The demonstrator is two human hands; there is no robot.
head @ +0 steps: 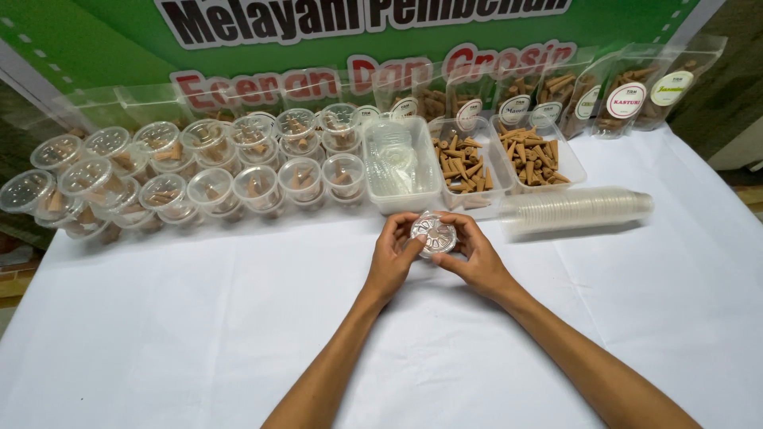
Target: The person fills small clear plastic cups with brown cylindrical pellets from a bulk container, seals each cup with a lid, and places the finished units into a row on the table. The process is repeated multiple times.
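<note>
A small clear plastic cup with its lid on sits between both my hands over the white tablecloth. My left hand grips its left side, fingers curled on the rim. On the cup's right side, my right hand presses with thumb and fingers on the lid. Just behind the cup stands a clear tub of spare lids. Two clear tubs of brown cones stand beside it to the right.
Several lidded cups holding cones are stacked in rows at the back left. A sleeve of empty clear cups lies on its side at the right. Bagged cones lean against a green banner behind. The white tablecloth covers the table.
</note>
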